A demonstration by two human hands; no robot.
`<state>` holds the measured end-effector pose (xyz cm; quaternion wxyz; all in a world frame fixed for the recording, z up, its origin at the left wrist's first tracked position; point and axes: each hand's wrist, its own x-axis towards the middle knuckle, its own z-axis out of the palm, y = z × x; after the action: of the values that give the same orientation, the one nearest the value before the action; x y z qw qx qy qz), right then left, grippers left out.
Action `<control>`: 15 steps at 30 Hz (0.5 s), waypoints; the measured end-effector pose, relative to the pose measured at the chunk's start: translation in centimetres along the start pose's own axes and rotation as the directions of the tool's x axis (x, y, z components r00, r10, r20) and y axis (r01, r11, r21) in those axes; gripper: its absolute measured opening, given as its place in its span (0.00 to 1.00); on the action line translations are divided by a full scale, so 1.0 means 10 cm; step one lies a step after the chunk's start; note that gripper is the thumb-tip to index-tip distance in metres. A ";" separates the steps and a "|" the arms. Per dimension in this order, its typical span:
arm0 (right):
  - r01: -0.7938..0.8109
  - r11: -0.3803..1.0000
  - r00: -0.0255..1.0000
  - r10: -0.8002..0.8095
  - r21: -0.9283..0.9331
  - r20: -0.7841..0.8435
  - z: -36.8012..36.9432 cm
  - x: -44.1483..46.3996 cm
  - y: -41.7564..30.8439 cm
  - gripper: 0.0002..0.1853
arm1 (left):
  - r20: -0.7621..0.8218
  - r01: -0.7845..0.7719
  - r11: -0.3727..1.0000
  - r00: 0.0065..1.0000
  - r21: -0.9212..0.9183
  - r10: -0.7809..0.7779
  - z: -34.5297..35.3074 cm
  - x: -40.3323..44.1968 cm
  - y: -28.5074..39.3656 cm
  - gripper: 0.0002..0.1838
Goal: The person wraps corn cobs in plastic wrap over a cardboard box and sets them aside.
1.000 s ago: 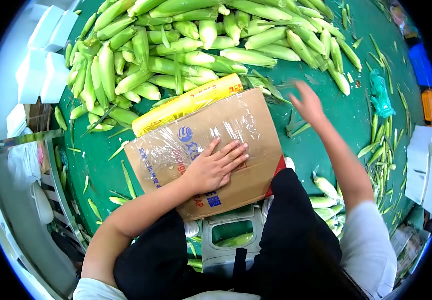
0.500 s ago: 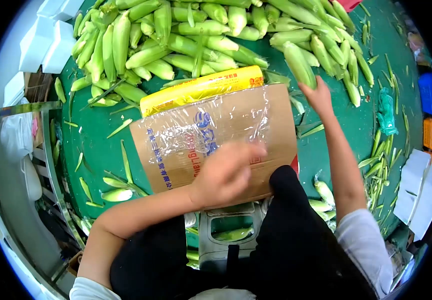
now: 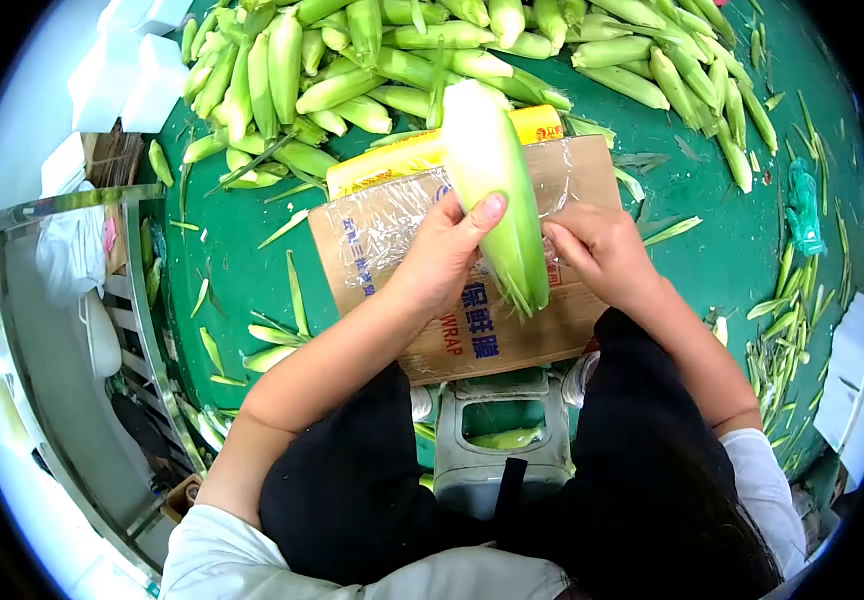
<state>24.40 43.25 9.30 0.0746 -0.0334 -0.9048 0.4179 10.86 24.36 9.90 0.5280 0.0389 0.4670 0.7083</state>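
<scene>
An ear of corn (image 3: 500, 185), pale at its upper end and green-husked below, stands tilted above a cardboard box (image 3: 542, 345). My left hand (image 3: 447, 250) is closed around its left side, thumb across the husk. Beside the ear's right edge, my right hand (image 3: 602, 250) has its fingers curled in; anything pinched between them is hidden. Clear plastic film covers part of the box. Behind the box lies a yellow roll of wrap (image 3: 382, 170), partly covered by the ear.
A large pile of corn ears (image 3: 342, 80) lies at the back of the green surface (image 3: 242, 230). Husk scraps (image 3: 787, 340) and a green glove (image 3: 804, 205) lie at right. A metal rack (image 3: 137, 290) stands at left, and a stool (image 3: 497, 450) between the knees.
My right hand has come from the pile to the middle. The ear of corn it held is now in my left hand over the box. The view has shifted slightly.
</scene>
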 end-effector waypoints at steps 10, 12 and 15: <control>-0.462 0.701 0.875 0.262 0.543 0.406 -0.01 0.01 -0.16 0.13 | -0.171 -0.009 1.000 0.985 0.016 0.012 0.01 -0.03 0.03 0.29; -0.528 0.515 0.849 0.301 0.675 0.434 -0.23 -0.02 -0.17 0.13 | -0.132 0.064 0.996 0.990 0.057 -0.056 -0.13 -0.01 -0.02 0.30; -0.322 0.407 0.934 0.285 0.855 0.216 -0.59 -0.24 0.17 0.12 | -0.102 0.190 0.982 0.977 0.013 -0.187 -0.09 -0.04 -0.09 0.30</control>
<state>27.73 48.47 11.49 -0.0123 -0.1457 -0.5395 0.8292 11.13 23.51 8.93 0.5682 -0.0353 0.5024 0.6508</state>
